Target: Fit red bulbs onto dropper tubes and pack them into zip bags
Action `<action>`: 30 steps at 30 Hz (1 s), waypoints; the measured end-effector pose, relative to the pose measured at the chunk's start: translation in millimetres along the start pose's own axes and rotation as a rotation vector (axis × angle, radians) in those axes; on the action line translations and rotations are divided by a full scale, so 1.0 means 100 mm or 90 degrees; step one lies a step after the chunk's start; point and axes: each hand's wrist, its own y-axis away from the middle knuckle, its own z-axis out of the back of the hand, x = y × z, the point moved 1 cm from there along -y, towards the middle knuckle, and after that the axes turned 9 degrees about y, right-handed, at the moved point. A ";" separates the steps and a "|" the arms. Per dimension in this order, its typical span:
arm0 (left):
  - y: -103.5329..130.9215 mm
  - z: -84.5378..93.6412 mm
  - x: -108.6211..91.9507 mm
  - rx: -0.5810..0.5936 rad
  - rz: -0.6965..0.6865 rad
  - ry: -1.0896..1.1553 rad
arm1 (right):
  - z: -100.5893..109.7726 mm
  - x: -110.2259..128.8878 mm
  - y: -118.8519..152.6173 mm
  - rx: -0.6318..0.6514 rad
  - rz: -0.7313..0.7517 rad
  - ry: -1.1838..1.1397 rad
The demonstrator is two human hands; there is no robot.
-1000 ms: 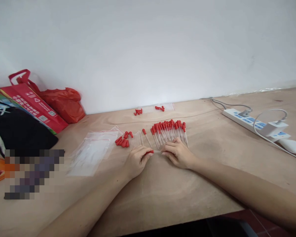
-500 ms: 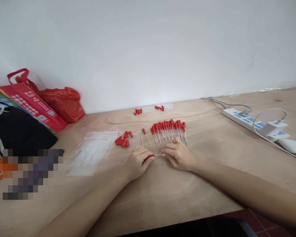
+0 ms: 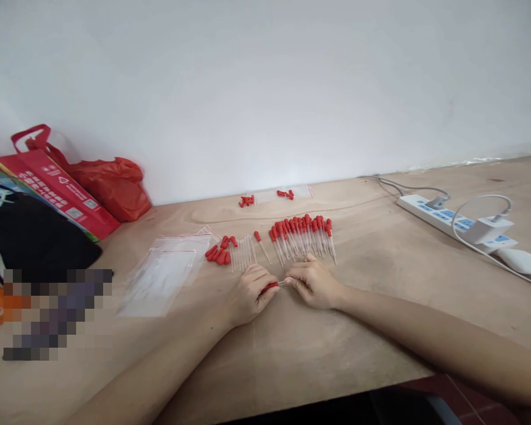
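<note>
My left hand (image 3: 254, 290) is closed around a red rubber bulb (image 3: 270, 287). My right hand (image 3: 312, 284) pinches the clear glass tube (image 3: 284, 283) that meets this bulb, so both hands hold the two parts of one dropper low over the table. Just beyond my right hand lies a row of droppers with red bulbs (image 3: 301, 227). One single dropper (image 3: 262, 245) rests apart, left of that row. Beyond my left hand are several bare glass tubes (image 3: 243, 252), with a small pile of loose red bulbs (image 3: 218, 252) beside them.
Clear zip bags (image 3: 159, 280) lie flat on the wooden table (image 3: 256, 366) at left. Another bag (image 3: 268, 196) with tubes and red bulbs is near the wall. Red bags (image 3: 110, 186) and a black bag (image 3: 44, 236) stand far left. A corded power strip (image 3: 433, 213) is at right.
My right hand has moved left, closer to my left hand. Less of the glass tube shows between them, and more of the red bulb is visible in my left fingers.
</note>
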 end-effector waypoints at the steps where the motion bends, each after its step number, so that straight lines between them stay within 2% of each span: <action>1: 0.00 0.00 0.01 0.001 -0.001 -0.004 | 0.01 0.01 -0.01 0.007 -0.009 -0.002; 7: -0.04 0.08 0.09 0.025 -0.003 -0.055 | 0.14 0.08 -0.04 0.045 -0.003 0.079; 10: -0.02 0.21 0.16 0.027 0.052 -0.103 | 0.20 0.06 -0.07 0.053 -0.031 0.078; 14: 0.10 0.45 0.37 0.003 0.215 -0.209 | 0.16 -0.14 -0.21 0.023 -0.204 -0.066; 16: 0.17 0.57 0.49 0.003 0.291 -0.236 | 0.12 -0.25 -0.32 -0.034 -0.303 -0.088; 18: 0.22 0.66 0.56 0.014 0.331 -0.243 | 0.06 -0.30 -0.44 -0.068 -0.354 -0.069; 24: 0.24 0.73 0.61 0.060 0.347 -0.260 | -0.10 -0.18 -0.76 -0.026 -0.369 0.072; 30: 0.25 0.71 0.65 0.075 0.341 -0.281 | -0.20 -0.09 -0.92 0.035 -0.351 0.200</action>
